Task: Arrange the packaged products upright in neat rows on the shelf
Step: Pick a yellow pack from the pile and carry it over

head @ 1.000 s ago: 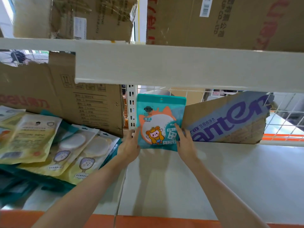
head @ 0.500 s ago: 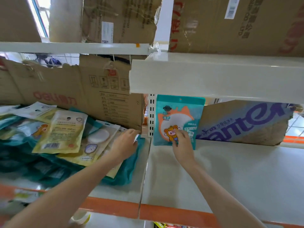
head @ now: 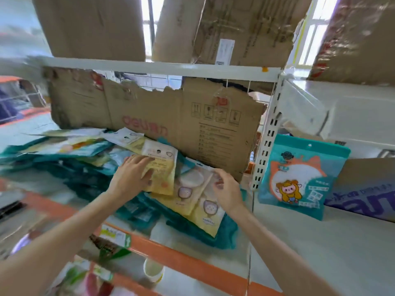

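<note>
A teal packet with a cartoon figure point(head: 299, 178) stands upright on the right shelf bay, leaning against purple-printed cardboard, with no hand on it. A loose pile of yellow and teal packets point(head: 89, 165) lies flat on the left bay. My left hand point(head: 134, 176) rests fingers spread on a yellow packet point(head: 162, 174) at the top of the pile. My right hand point(head: 226, 189) pinches the upper edge of a pale packet with a round window point(head: 192, 189) beside it.
A torn brown cardboard sheet point(head: 171, 120) stands behind the pile. A white perforated upright point(head: 267, 142) divides the two bays. Purple-printed cardboard point(head: 363, 195) lies behind the teal packet. Big boxes fill the shelf above. An orange rail point(head: 192, 265) edges the shelf front.
My right hand let go of the upright teal packet and moved left to the pile. My left hand reached further onto the pile. The view swung left.
</note>
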The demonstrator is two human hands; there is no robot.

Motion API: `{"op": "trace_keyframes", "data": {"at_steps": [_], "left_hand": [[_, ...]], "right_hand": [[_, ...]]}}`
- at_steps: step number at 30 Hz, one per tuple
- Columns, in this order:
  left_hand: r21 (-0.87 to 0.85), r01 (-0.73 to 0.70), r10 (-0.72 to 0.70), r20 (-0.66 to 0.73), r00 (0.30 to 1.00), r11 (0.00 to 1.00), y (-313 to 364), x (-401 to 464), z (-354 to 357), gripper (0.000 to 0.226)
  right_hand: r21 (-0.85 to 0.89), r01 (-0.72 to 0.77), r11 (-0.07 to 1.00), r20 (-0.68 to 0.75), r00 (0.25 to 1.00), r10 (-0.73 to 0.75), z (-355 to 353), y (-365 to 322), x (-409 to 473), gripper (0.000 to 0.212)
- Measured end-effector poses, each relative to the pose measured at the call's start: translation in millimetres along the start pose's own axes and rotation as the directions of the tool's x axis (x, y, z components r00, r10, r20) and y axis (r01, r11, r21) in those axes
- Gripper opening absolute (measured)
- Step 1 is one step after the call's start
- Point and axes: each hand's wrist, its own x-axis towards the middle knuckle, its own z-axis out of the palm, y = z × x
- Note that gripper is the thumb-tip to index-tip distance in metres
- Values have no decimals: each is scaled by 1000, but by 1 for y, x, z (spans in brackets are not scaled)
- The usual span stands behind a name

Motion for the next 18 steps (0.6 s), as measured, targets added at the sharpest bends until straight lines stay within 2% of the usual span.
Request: {"op": "trace_keyframes", "data": {"at_steps": [3, 6, 9, 12, 14, 16, 18], "left_hand": [[16, -26, 26, -5, 1000, 1000, -25, -10, -9, 38], [39, -102, 101, 24, 995, 994, -37, -15, -12, 43], [32, -247, 245, 67, 967, 968, -37, -14, -13, 55], [15, -379, 368, 209, 906, 925, -37, -8, -7, 66], [64, -447, 406, 317, 857, 892, -42, -4, 0, 76], [83, -490, 431, 363, 826, 868, -50, -1, 5, 77], [76, -537, 481, 351, 803, 840, -57, 1, 8, 68]], "right_hand": [[111, -80, 991, 97, 993, 70, 26, -26, 9, 33], [206, -273, 940, 181, 954, 238, 52, -42, 23, 31], [366, -466, 805, 230, 884, 407, 71, -50, 37, 32], [494, -526, 692, 253, 849, 465, 78, -56, 42, 38], [564, -564, 604, 303, 821, 484, 79, -59, 44, 40], [620, -611, 493, 350, 777, 522, 79, -62, 48, 38], [671, -633, 385, 375, 738, 560, 81, -63, 50, 32]]}}
